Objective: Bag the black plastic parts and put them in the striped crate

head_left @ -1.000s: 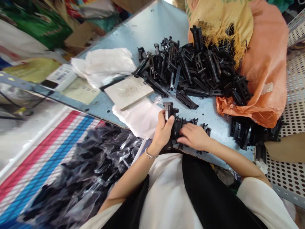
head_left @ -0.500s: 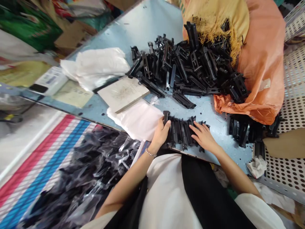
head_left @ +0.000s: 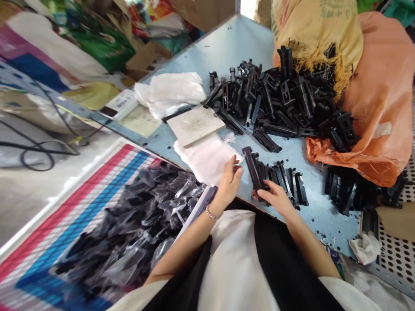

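Observation:
My right hand (head_left: 278, 197) grips the lower end of a long black plastic part (head_left: 252, 166) with clip-like ends, tilted above the near table edge. Just beside it, a row of similar black parts (head_left: 287, 179) lies side by side on the table. My left hand (head_left: 229, 185) is at the right edge of a stack of thin white plastic bags (head_left: 207, 162), thumb and fingers apart; whether the fingertips touch the bags I cannot tell. A pale flat block (head_left: 196, 123) rests on the back part of that stack.
A big heap of black parts (head_left: 269, 99) spills from a yellow woven sack (head_left: 317, 30) beside an orange sack (head_left: 379, 99). Another white bag bundle (head_left: 171, 90) lies farther back. Below left, a striped container (head_left: 84, 203) holds many bagged dark items (head_left: 139, 233).
My left hand has left the row of parts and moved to the white bags. My right hand has shifted to the row's left end and now holds one part. The camera view has turned left.

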`<state>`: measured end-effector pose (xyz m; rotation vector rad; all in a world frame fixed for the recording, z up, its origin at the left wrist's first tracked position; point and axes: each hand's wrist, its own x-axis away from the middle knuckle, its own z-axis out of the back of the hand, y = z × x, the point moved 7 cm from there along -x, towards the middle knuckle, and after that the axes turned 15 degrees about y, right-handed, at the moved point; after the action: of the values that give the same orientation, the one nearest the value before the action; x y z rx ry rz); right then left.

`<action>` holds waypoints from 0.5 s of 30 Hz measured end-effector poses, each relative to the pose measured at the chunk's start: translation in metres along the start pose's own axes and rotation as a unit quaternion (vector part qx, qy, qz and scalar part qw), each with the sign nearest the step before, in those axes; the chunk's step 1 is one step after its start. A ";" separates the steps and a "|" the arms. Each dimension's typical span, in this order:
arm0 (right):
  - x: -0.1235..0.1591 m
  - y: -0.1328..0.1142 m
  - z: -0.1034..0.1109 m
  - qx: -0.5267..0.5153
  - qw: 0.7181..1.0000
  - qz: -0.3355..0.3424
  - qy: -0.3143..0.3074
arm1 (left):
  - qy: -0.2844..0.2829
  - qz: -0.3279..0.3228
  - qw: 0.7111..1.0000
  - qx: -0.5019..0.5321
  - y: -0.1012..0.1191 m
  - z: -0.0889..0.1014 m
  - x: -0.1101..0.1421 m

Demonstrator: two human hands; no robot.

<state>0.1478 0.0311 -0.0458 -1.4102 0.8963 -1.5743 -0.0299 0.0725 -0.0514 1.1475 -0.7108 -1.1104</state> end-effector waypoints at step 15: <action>0.006 0.017 -0.054 -0.275 0.935 -0.192 -0.115 | -0.092 0.029 0.992 -0.076 -0.060 0.061 -0.080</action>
<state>0.0958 0.0178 -0.0655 -2.2317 1.0054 -1.4398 -0.1295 0.1254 -0.0834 0.8983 -0.7829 -1.2101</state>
